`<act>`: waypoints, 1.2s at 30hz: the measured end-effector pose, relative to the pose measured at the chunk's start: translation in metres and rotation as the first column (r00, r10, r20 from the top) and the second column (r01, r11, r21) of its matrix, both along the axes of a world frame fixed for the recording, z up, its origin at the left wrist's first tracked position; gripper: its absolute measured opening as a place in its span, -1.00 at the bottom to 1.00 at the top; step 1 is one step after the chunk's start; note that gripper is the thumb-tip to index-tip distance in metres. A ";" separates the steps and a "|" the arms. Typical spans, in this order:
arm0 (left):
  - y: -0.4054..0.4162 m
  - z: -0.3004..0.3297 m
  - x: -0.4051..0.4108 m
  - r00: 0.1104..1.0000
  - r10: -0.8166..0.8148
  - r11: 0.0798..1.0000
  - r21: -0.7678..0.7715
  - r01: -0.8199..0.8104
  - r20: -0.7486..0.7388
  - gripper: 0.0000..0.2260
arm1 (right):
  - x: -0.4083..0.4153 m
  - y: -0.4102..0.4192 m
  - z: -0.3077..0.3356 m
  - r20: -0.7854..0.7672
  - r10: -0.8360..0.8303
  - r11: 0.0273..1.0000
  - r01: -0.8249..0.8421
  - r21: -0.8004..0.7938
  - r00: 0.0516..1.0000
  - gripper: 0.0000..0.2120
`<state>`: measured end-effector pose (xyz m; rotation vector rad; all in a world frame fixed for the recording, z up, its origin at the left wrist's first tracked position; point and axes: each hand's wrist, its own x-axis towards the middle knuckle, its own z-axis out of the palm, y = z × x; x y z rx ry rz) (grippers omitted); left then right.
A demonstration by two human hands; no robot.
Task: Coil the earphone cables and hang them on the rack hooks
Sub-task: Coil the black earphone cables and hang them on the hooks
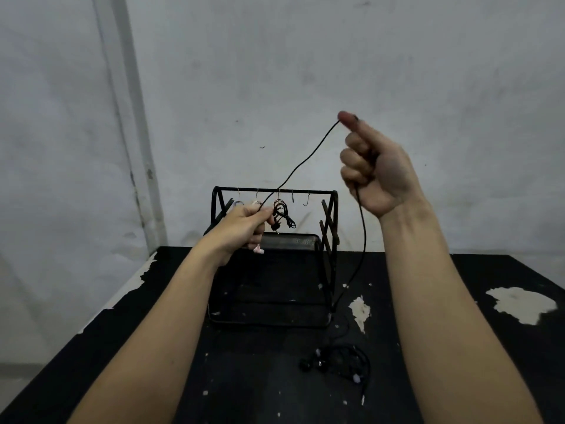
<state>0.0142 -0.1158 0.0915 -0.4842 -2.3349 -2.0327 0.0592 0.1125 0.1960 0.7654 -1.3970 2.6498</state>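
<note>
- head view: our left hand, centre frame, pinches one end of the black earphone cable; our right hand, upper right, is clenched around it further along.
- the cable's taut span climbs from lower left to upper right, then drops from the right fist to the tabletop, earbuds at lower centre.
- we judge the left hand nearer the rack; one coiled black set hangs there, and free hooks lie just right of it.
- the mesh tray below: contents unclear.
</note>
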 end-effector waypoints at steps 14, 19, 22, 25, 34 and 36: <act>0.008 0.046 0.026 0.996 -0.019 0.994 0.104 0.027 -0.083 -0.75 | -0.008 -0.009 -0.028 -0.192 -0.501 0.306 0.381 0.873 0.844 -0.63; 0.020 0.061 0.035 0.993 -0.011 0.999 -0.039 0.006 -0.116 -0.74 | 0.000 -0.019 -0.024 -0.273 -0.244 0.500 0.361 0.787 0.931 -0.38; 0.023 0.068 0.040 0.992 -0.009 0.999 -0.037 0.005 -0.122 -0.74 | 0.007 -0.023 -0.022 -0.228 -0.015 0.512 0.204 0.834 0.973 -0.60; 0.017 0.069 0.042 0.995 -0.027 1.000 0.011 0.029 -0.093 -0.75 | 0.010 -0.020 -0.020 -0.255 -0.053 0.532 0.244 0.811 0.965 -0.78; 0.013 0.045 0.048 0.981 -0.189 0.982 0.007 0.189 -0.046 -0.73 | 0.007 -0.011 -0.007 -0.084 -0.526 0.731 0.500 0.463 0.846 -0.74; 0.015 0.045 0.050 0.984 -0.172 0.985 0.014 0.173 -0.043 -0.73 | 0.006 -0.009 -0.011 -0.162 -0.611 0.576 0.576 0.580 0.775 -0.82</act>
